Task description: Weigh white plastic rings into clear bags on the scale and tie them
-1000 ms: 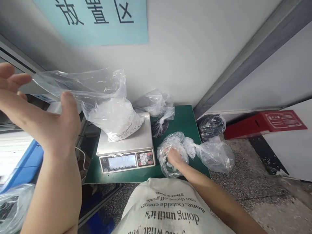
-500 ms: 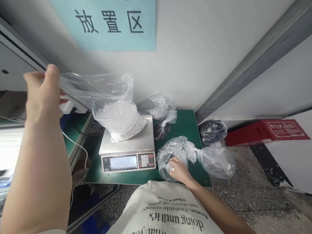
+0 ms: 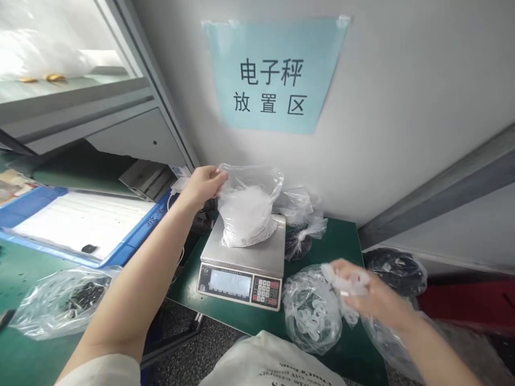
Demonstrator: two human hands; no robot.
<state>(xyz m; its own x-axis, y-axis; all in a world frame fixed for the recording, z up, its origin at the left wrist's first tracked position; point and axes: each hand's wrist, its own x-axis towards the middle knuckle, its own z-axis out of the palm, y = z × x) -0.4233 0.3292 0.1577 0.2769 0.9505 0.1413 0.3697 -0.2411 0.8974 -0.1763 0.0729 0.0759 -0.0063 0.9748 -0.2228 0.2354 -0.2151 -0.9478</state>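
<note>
My left hand (image 3: 207,183) pinches the upper left edge of a clear plastic bag (image 3: 248,217). Packed with whitish translucent pieces, the bag rests on the metal pan of an electronic scale (image 3: 240,287). The digits on its display are too faint to read. My right hand (image 3: 368,292), smeared by motion, grips several white translucent plastic pieces (image 3: 351,281). It is above and to the right of an open clear bag (image 3: 309,313), where more loose, curved white pieces lie.
Behind the scale are a whitish plastic bag (image 3: 295,203) and a knotted bag of dark pieces (image 3: 298,244). A black bag (image 3: 396,271) lies right of the green table (image 3: 341,238). On the left are a blue tray (image 3: 107,260) and a bag of dark parts (image 3: 64,303).
My right hand has lifted out of the open bag with white pieces in it. My left hand still holds the bag on the scale, now lower and closer to it. The view has turned left.
</note>
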